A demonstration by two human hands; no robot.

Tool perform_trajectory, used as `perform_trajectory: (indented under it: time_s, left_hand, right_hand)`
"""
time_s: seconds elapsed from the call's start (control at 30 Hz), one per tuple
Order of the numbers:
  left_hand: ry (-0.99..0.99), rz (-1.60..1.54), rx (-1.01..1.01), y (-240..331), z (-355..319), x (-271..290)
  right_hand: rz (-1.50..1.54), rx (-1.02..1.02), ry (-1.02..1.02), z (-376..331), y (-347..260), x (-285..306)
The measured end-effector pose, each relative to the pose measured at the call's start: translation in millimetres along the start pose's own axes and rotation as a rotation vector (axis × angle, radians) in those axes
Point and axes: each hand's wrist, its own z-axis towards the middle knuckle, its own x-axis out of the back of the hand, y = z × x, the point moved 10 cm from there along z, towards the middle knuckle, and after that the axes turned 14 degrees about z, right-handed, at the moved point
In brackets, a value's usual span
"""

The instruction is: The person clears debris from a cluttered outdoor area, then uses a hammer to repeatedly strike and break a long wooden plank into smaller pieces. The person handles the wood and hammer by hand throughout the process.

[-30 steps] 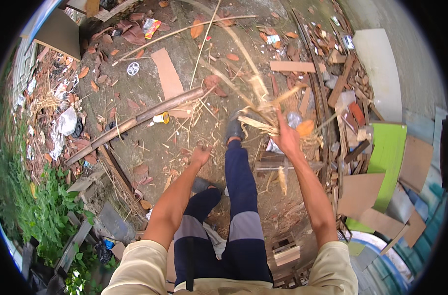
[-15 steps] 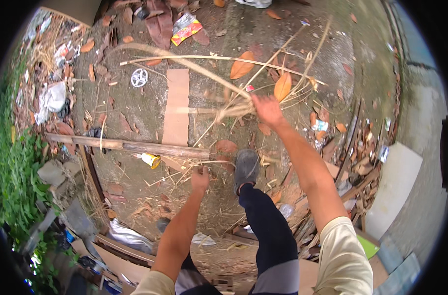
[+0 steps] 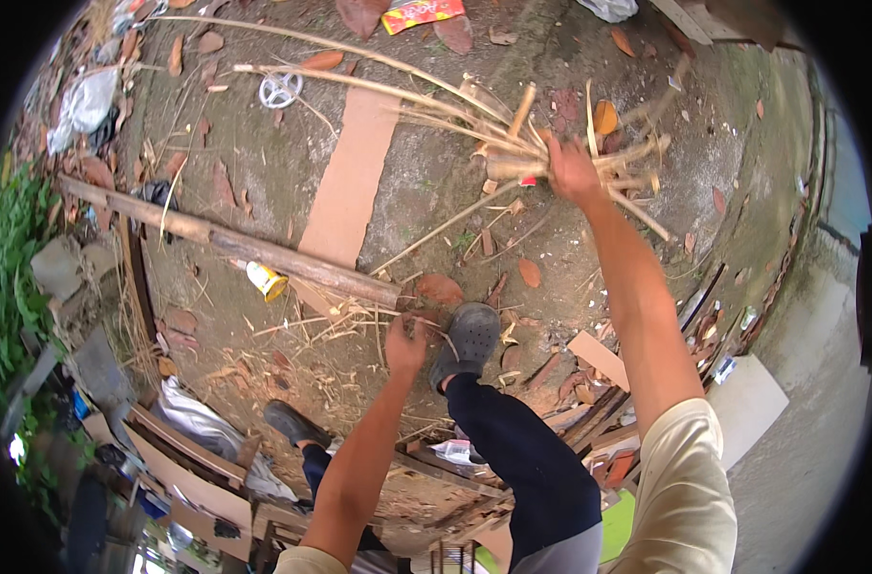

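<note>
- At my far left, green plants (image 3: 15, 230) edge the yard, with a white plastic bag (image 3: 80, 99) among litter above them.
- A wooden pole (image 3: 225, 241) slants across the dirt ground (image 3: 249, 201), a yellow container (image 3: 266, 281) just beside its lower side.
- A strip of cardboard (image 3: 352, 177) lies flat above the pole, near a spoked white wheel (image 3: 280, 90).
- My left grip (image 3: 406, 346) is near the pole's right end, fingers curled; I cannot tell whether they hold anything.
- The bundle of dry sticks (image 3: 503, 139) is at upper centre, long ends reaching left over the cardboard.
- My right grip (image 3: 572, 172) is clamped around that bundle.
- Further right, leaf-strewn ground gives me open room up to a grey concrete face (image 3: 804, 354), where a white board (image 3: 747, 407) marks the lower edge.
</note>
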Motion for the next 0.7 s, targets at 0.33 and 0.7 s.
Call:
perform_trajectory:
  time_s: [0.33, 0.7]
  left_hand:
    - [0.015, -0.122, 0.09, -14, -71, 61]
    - [-0.147, -0.154, 0.12, -119, -188, 161]
  right_hand:
    - [0.359, -0.379, -0.155, -240, -2, -41]
    - [0.56, -0.631, 0.39, -574, -30, 71]
